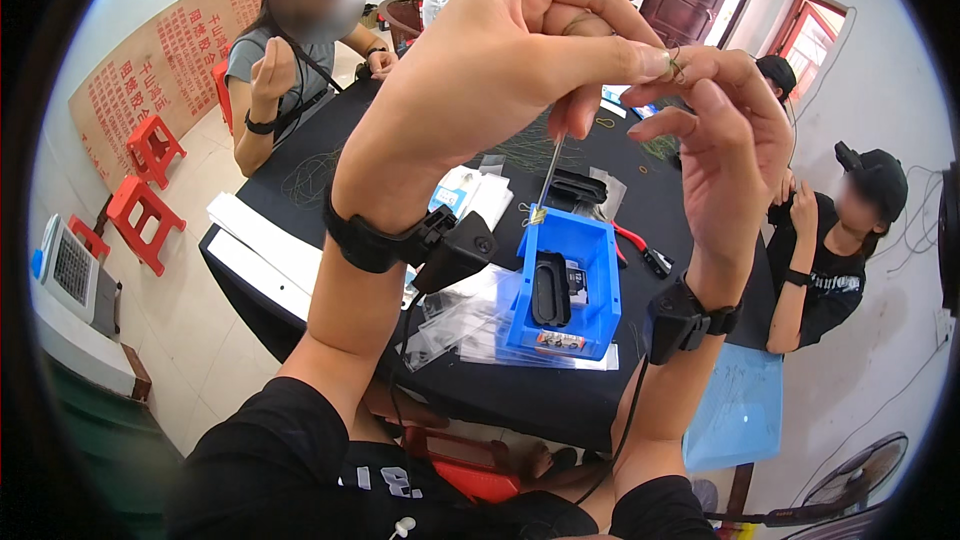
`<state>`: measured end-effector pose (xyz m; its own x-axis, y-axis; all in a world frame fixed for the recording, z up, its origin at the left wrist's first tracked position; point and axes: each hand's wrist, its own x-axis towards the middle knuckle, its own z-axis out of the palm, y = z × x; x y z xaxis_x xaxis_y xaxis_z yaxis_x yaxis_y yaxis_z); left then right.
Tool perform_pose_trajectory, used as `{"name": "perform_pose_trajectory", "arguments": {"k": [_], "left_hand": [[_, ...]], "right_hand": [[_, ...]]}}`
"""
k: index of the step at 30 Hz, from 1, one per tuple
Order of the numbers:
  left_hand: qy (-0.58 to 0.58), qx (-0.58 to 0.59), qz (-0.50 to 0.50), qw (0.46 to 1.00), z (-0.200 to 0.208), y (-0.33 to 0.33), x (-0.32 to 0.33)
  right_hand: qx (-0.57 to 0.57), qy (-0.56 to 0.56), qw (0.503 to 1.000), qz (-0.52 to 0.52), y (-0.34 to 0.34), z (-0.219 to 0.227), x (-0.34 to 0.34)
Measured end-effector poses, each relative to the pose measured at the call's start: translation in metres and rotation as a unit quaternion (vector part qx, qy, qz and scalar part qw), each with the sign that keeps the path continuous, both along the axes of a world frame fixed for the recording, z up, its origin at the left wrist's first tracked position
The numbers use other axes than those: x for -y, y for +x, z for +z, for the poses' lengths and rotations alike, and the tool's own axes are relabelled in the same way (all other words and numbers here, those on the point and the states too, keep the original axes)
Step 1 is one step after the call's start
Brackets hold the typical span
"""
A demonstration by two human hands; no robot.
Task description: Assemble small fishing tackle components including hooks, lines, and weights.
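Both my hands are raised over the table with fingertips almost meeting. My left hand [500,60] is closed, thumb and forefinger pinching a thin greenish line [677,65] with a small loop or knot. On the other side my right hand [725,130] pinches the same line, its fingers curled. A slim metal rod [551,172] runs from beneath my left fingers down to a yellowish clip [537,214] at the rim of a blue bin [600,240]; whether my left hand touches the rod I cannot tell. Inside the bin lies a black oblong case [551,288].
Red-handled pliers [640,245] lie right of the bin, clear plastic bags [470,320] left of it. White card strips [265,265] cover the left table edge. Co-workers sit left [300,60] and right [830,230]. A light-blue tub [735,405] and fan [860,470] stand lower right.
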<state>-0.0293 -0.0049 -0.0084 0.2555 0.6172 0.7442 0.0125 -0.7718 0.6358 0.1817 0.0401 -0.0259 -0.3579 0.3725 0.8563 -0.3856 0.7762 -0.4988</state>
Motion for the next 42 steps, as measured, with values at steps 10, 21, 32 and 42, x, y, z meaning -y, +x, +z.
{"name": "perform_pose_trajectory", "arguments": {"k": [10,21,32,42], "left_hand": [[0.016,-0.032,0.080,0.996,0.001,0.005,0.007],[-0.007,-0.041,0.074,0.996,-0.001,0.007,0.007],[-0.041,-0.072,0.070,0.994,0.002,0.004,0.010],[-0.039,-0.073,0.069,0.994,0.002,0.002,0.008]], "right_hand": [[0.041,-0.001,0.994,-0.097,0.007,0.004,0.007],[0.072,-0.007,0.991,-0.113,0.006,0.005,0.008],[0.092,-0.016,0.989,-0.110,0.008,0.003,0.006],[0.084,-0.001,0.990,-0.118,0.013,0.003,0.005]]}}
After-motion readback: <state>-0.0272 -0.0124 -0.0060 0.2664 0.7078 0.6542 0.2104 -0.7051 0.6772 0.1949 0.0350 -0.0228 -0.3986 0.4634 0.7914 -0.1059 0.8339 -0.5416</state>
